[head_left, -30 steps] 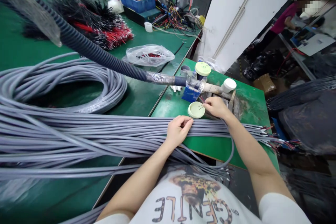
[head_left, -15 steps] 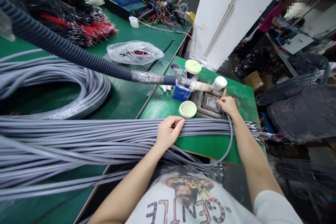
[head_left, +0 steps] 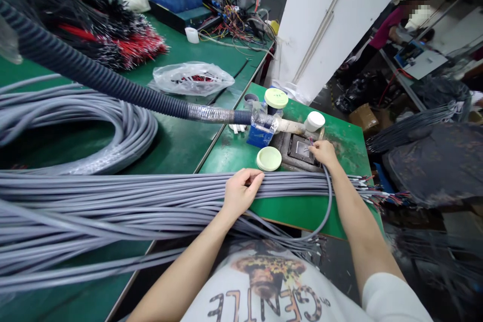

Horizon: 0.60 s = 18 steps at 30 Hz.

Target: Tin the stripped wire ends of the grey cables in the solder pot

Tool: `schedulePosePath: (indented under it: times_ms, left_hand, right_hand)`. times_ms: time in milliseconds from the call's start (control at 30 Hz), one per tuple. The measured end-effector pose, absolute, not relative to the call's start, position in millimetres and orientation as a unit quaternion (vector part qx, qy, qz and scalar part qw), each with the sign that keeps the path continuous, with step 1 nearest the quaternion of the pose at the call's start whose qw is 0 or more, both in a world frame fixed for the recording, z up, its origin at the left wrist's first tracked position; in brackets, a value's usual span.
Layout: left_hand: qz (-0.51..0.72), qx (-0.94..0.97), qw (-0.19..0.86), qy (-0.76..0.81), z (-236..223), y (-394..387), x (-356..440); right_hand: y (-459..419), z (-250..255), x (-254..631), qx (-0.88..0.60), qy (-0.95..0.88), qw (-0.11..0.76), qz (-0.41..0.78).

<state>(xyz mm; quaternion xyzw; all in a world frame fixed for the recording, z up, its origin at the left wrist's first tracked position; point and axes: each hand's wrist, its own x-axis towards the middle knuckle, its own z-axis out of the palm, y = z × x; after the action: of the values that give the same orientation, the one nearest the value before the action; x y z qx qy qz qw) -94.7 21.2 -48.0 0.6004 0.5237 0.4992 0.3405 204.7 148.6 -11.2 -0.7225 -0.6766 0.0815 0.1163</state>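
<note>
My right hand [head_left: 323, 152] pinches the end of a grey cable [head_left: 331, 201], with thin stripped wires sticking out past the fingertips. Those wires point over a small square pot with a shiny silver surface [head_left: 302, 148], set in a dirty metal block. From that hand the cable loops down and back toward the left. My left hand [head_left: 241, 190] rests on a thick bundle of grey cables [head_left: 181, 183], its fingers curled over them and the thumb close to the fingertips. A pale green round lid [head_left: 269, 159] lies just beyond it.
A ribbed hose [head_left: 151, 100] crosses above the table, its nozzle beside the pot. Near it stand a blue box [head_left: 260, 136], a lidded jar [head_left: 276, 98] and a white tub [head_left: 314, 121]. Coiled cable [head_left: 139, 128] lies left. Another person [head_left: 392, 27] is at the back right.
The wire ends in my right hand have shifted slightly left over the pot. My left hand stays in about the same place on the bundle.
</note>
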Motion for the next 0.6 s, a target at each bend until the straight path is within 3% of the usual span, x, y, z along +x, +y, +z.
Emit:
schedulePosePath:
  times_ms: [267,400,467,600]
  left_hand:
    - [0.546,0.553,0.375,0.506,-52,20,-97]
    - [0.606,0.399,0.538,0.429,-50,21,-78]
    - [0.609,0.344,0.616,0.363,-43,21,-61]
    - [0.607,0.274,0.697,0.265,-25,18,-27]
  right_hand:
    - [103,32,178,-0.686,-0.641,0.263,0.223]
    - [55,47,133,-0.651,-0.618,0.331,0.291]
    - [38,46,111,-0.575,-0.578,0.406,0.414]
    - [20,39,88,-0.498,-0.549,0.461,0.487]
